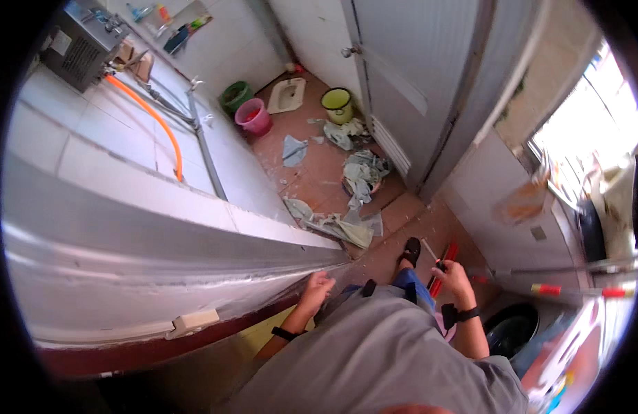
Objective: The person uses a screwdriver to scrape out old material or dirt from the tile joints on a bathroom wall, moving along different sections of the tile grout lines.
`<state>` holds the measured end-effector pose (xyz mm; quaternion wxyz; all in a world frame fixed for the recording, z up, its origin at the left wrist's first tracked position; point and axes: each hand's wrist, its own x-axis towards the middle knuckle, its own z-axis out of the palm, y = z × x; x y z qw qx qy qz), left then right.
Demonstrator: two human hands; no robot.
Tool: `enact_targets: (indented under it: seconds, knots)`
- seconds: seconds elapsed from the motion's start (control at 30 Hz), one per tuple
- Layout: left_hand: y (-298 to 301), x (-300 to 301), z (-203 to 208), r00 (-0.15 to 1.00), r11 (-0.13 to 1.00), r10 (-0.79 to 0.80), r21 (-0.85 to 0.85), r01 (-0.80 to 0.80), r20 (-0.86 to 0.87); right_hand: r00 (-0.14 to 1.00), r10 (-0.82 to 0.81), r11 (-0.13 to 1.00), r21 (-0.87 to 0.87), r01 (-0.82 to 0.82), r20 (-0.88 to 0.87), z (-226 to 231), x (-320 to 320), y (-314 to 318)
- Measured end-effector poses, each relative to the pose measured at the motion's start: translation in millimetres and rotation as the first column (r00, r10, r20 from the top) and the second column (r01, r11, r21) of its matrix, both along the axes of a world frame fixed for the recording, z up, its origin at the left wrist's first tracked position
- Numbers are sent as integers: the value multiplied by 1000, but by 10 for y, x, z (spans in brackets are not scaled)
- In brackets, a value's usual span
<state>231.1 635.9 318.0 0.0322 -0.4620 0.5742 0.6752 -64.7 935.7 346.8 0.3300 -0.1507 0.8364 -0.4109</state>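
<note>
My right hand (pixel 454 277) is closed around the dark handle of a screwdriver (pixel 431 250). Its thin pale shaft points forward and slightly left, over the floor by my dark shoe (pixel 411 250). Just beyond that hand, a long red object (pixel 451 252) lies on the floor; its kind is unclear. My left hand (pixel 317 288) hangs near the lower edge of the door frame on the left, fingers loosely bent and apart, with nothing visible in them.
Torn pale sheets (pixel 364 176) litter the red tiled floor (pixel 312 176) ahead. Beyond them stand a pink bucket (pixel 254 119), a green bucket (pixel 236 95), a yellow-green pail (pixel 337 105) and a squat toilet (pixel 287 95). A grey door (pixel 416 76) stands right; a black basin (pixel 512 330) sits lower right.
</note>
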Motion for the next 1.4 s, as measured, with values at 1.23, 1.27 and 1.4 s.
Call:
enact_targets:
  seconds: [1.23,1.27,1.4]
  knots:
    - [-88,-1227,821,414,495,849,-221,-840,328,409,653,743,-437,-507,637,1554,-1699,-5777]
    - [-149,-1237,819,417,495,850,-217,-842,323,384,652,733,-413,-541,654,1594,-1654,-5850]
    - [-415,-1313,794,465,538,827,-202,-819,315,223,635,726,-472,-500,740,1566,-1476,-6217]
